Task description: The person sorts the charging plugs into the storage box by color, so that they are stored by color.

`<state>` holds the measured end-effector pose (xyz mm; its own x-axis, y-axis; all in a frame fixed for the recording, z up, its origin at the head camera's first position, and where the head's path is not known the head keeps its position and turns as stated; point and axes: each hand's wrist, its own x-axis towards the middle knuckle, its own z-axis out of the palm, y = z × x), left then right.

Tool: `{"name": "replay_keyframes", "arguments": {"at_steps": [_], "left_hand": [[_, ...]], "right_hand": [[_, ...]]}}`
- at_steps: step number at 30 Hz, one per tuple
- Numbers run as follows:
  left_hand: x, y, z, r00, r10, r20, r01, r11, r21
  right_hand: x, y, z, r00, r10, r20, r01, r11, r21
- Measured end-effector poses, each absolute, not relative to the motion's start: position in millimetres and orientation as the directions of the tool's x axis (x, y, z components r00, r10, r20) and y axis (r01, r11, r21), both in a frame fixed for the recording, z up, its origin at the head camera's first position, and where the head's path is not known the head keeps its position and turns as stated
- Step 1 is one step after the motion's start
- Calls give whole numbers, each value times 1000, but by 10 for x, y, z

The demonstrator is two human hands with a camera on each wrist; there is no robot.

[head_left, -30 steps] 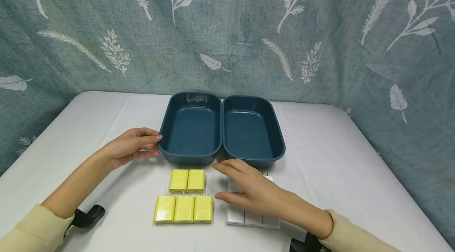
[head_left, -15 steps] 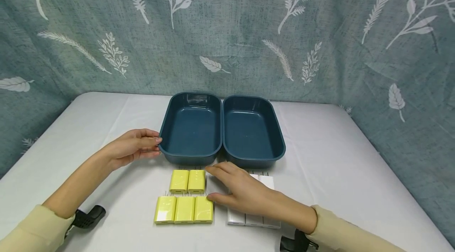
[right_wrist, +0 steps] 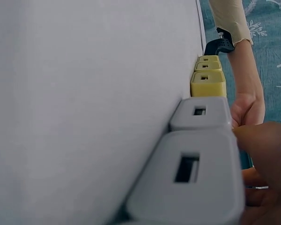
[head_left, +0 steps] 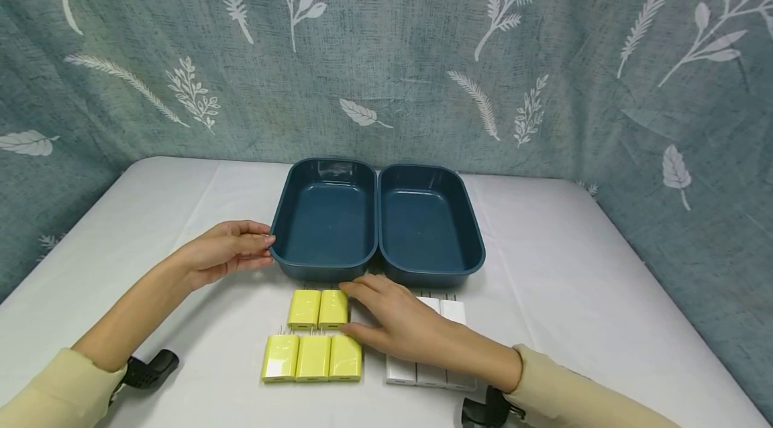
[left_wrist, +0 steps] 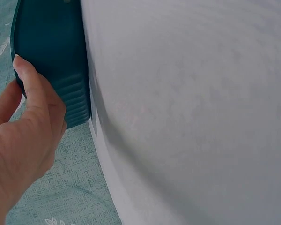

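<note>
My left hand [head_left: 226, 250] pinches the near-left rim of the left dark blue plastic bin [head_left: 329, 220], thumb at the rim and fingers along its outer wall. In the left wrist view the fingers lie against the ribbed bin side [left_wrist: 51, 61]. My right hand [head_left: 404, 321] reaches across the white chargers [head_left: 417, 373], covering part of them. Its thumb and fingers are spread apart around the right end of the back-row yellow charger [head_left: 333, 308]. Another yellow charger [head_left: 304, 309] sits beside that one, and a front row of yellow chargers [head_left: 313, 358] lies nearer.
A second dark blue bin [head_left: 425, 227] stands against the first on its right. Both rest on a white-covered table [head_left: 555, 267], with a leaf-patterned curtain [head_left: 386, 45] behind. Black wrist mounts [head_left: 151, 369] hang below the sleeves. The chargers' metal prongs point toward the bins.
My right hand has moved left, from over the white chargers to the back-row yellow one, uncovering more white chargers. The left hand stays at the bin rim.
</note>
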<state>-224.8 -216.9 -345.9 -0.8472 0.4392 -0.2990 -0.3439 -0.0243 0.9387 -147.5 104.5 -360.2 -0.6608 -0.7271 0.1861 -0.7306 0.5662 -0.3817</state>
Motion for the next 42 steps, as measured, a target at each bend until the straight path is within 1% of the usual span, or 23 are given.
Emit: {"name": "replay_keyframes", "arguments": {"at_steps": [5,16,31,37,42], "left_hand": [[-2230,-2155,-3464,-852,434,-293,-336,-23,942],[-2168,-2131,-3506,-860,425,-282,-331,-45,943],[-2048,-2085,-3512,-860,424,-283,-340,-64,938],[-2048,-2088,-3509,-861,425,-279,-331,-52,942],[-2050,-2095,-3510,-859,431,-276,-326,-46,944]], "right_hand": [[-1495,1003,-3621,-664,-725,184,-728,569,-382],[-1531,1006,-3663,-651,-731,206,-729,527,-436],[-1477,1090,-3720,-674,-699,238,-676,454,-580],[-1471,1127,-3704,-692,-681,241,-659,459,-596],[-1451,1168,-3704,-689,-671,274,-666,438,-603]]}}
